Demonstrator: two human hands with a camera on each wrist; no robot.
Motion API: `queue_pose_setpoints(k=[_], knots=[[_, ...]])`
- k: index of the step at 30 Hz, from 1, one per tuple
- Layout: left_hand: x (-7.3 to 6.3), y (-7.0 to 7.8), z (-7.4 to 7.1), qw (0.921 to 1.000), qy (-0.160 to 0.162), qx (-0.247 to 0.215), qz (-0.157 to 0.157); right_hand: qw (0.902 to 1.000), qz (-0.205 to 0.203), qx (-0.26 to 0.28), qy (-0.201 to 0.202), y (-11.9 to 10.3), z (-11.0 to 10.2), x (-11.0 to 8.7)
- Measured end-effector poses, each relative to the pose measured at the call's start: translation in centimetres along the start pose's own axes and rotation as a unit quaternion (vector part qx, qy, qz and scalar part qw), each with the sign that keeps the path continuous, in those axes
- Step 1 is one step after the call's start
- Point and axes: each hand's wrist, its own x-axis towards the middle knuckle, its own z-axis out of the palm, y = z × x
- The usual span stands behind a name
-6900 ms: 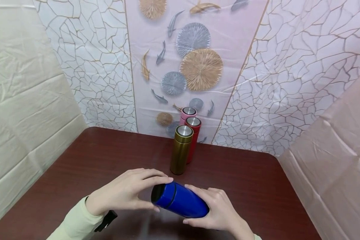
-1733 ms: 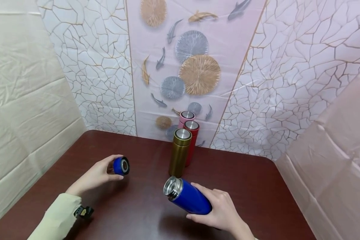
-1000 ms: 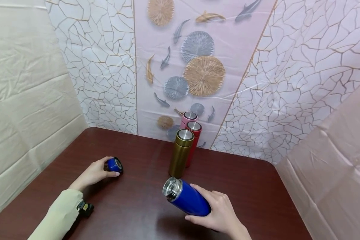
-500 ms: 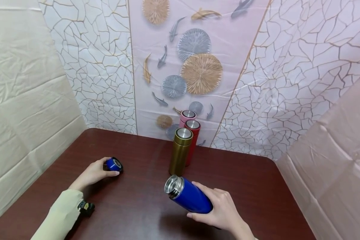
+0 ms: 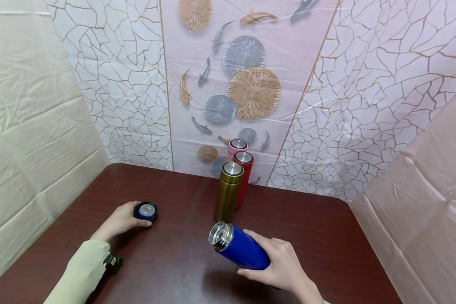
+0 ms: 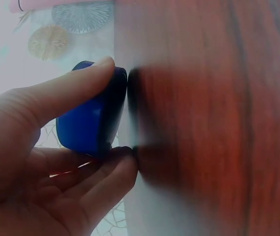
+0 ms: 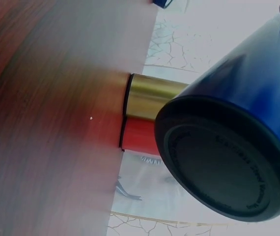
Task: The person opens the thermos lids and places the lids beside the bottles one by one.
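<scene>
The left hand point(image 5: 120, 220) is low and well forward, thumb point(image 6: 76, 91) and fingers point(image 6: 113, 177) curved in a pinch, its sleeved arm point(image 5: 77, 272) stretched out. The right hand point(image 5: 279, 261), nearer the body, grips with its thumb on the near side.

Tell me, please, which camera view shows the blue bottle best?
The head view: the blue bottle shows its open metal mouth and most of its body, though the right hand covers part. The right wrist view shows its black base close up, but not the mouth. The left wrist view does not show it.
</scene>
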Motion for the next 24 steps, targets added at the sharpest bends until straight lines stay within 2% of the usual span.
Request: queue_pose_setpoints(k=[5,15,24], knots=[[-0.01,0.13,-0.01,0.9999,-0.002,0.01,0.004,1.0,0.007,-0.002,0.003,-0.01,0.04,-0.09],[0.3,-0.74,0.31,0.9997,-0.019,0.016,0.001,0.9999,0.012,-0.004,-0.005,0.16,0.07,0.07],[0.3,-0.64,0.16,0.9991,-0.035,0.001,-0.023,0.9998,-0.012,-0.016,0.008,0.91,-0.27,0.53]])
